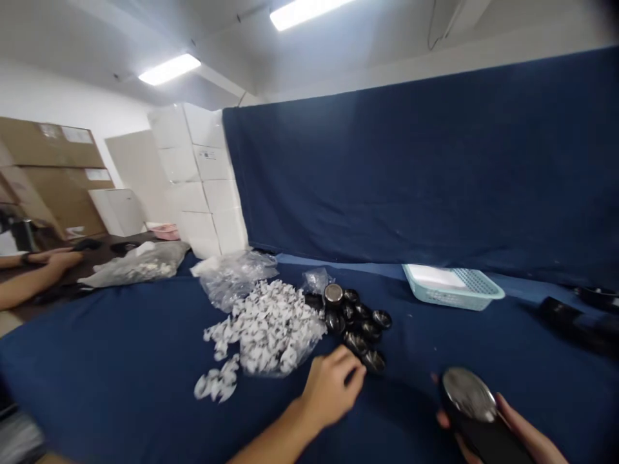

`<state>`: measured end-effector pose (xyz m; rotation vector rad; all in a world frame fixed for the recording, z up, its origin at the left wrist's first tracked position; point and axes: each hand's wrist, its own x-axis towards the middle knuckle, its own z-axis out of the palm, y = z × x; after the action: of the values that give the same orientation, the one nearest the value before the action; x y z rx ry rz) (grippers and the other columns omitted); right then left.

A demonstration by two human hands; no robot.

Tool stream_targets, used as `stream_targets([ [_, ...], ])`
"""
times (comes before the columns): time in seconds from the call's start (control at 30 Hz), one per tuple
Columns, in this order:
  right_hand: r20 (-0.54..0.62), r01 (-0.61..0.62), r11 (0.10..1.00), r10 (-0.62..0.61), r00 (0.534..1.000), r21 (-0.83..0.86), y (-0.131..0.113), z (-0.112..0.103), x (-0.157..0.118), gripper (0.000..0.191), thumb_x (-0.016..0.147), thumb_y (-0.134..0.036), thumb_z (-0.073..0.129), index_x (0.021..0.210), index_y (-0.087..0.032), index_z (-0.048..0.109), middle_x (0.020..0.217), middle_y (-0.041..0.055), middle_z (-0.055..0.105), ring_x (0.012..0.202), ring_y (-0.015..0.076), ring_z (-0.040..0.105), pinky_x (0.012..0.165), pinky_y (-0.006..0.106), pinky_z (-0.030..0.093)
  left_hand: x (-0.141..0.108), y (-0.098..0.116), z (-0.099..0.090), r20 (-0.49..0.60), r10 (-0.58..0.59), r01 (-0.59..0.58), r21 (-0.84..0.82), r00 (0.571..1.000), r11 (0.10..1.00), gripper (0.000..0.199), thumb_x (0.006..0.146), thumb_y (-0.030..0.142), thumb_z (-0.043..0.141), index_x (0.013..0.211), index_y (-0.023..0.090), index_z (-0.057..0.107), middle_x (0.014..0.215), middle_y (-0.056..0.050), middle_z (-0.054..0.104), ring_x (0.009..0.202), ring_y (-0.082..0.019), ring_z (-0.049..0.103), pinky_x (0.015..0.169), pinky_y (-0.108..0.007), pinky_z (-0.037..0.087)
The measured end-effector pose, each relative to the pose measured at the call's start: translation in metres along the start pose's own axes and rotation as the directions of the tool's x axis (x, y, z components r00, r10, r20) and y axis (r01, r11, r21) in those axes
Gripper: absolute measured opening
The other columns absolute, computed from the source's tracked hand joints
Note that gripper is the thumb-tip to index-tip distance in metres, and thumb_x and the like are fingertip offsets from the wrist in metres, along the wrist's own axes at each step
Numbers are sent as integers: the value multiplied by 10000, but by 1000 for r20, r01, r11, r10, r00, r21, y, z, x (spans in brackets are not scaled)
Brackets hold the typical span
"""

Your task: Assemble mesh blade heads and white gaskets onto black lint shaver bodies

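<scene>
My right hand (pixel 525 425) is wrapped around a black handheld device with a round silvery face (pixel 468 393), its wide head pointing up and away from me. Near the middle of the table, my left hand (pixel 334 386) has its fingers curled and the thumb drawn in. Whatever it may hold is hidden. Just beyond those fingers lies a pile of round black parts with shiny faces (pixel 358 343). Left of the pile, many small white plastic pieces (pixel 275 322) are heaped on a clear bag.
A light-blue basket (pixel 454 298) stands at the back right, near blurred black objects (pixel 570 322). Clear plastic bags (pixel 236 274) lie behind the white heap. White boxes (pixel 198 180) and a blue cloth screen (pixel 416 174) close off the back. Another person's hands (pixel 60 258) are at far left.
</scene>
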<state>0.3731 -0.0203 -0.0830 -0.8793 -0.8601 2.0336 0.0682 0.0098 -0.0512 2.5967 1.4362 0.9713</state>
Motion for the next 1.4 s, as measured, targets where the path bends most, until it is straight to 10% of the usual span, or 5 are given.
stream_targets([
  [0.27,-74,188,974,-180,981,123,-15,43,-22,370,879,-410,619,1092,-113,673,937,116,745,666,186,659,595,293,514,16,-9,-28,-70,-139,153,264,988,952,313,943,303,557,1226,170,553,1299,-110,541,1137,-263,559,946,-485,476],
  [0.6,-116,198,971,-182,976,135,-13,46,-20,340,871,-369,651,1075,-98,635,948,114,753,661,169,689,638,294,548,58,-50,-43,119,-86,37,367,989,930,319,932,327,585,1204,162,566,1217,-93,586,1038,-233,607,875,-444,522],
  [0.93,-210,57,981,-17,978,184,-19,44,0,337,884,-396,622,952,-79,714,814,114,755,611,164,670,625,288,547,100,-85,-46,-240,-124,179,222,963,959,395,1001,294,405,1390,232,437,1457,-98,443,1343,-247,397,1108,-458,326],
  [1.4,-121,-41,981,64,991,188,-13,20,17,447,911,-488,542,974,-85,726,762,124,743,608,172,676,652,285,532,118,-107,-24,89,-207,182,229,974,956,360,934,342,581,1253,179,544,1250,-98,576,1066,-242,601,906,-462,507],
])
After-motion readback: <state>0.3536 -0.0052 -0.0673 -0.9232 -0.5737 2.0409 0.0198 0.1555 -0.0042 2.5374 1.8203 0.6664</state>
